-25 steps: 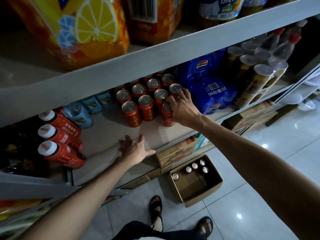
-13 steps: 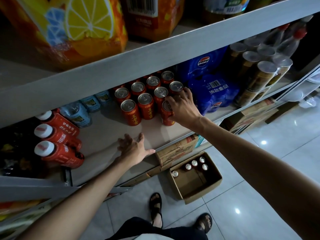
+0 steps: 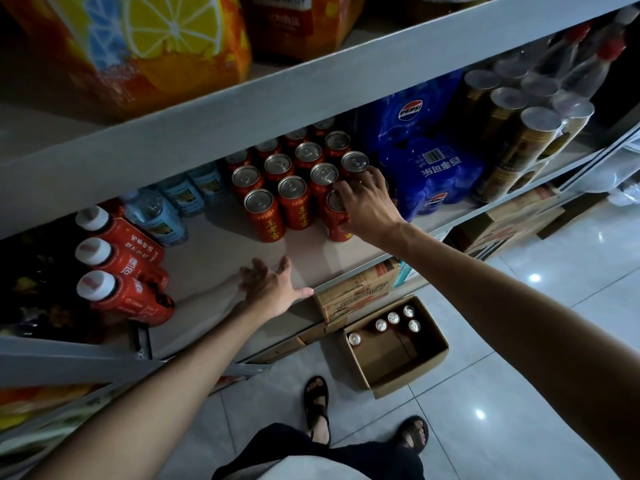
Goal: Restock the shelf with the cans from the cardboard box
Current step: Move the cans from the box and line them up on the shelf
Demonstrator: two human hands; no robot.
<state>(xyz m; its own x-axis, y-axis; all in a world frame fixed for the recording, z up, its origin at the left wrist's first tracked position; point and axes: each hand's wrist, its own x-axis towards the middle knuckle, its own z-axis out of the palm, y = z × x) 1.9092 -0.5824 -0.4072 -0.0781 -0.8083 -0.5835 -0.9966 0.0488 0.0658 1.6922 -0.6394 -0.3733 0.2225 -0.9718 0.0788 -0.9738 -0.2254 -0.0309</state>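
Note:
Several red cans with silver tops stand in rows on the middle shelf. My right hand grips the front right can from above, fingers curled over its top. My left hand rests flat on the shelf's front edge, fingers spread, holding nothing. On the floor below stands the open cardboard box with several cans along its far wall.
Red bottles lie at the shelf's left, blue bottles behind them. A blue Pepsi pack and wrapped gold cans stand to the right. Orange packs fill the upper shelf. Closed cartons sit under the shelf. My sandalled feet stand on tiles.
The view has shifted slightly. My right hand stays on the front right can, my left hand stays on the shelf edge.

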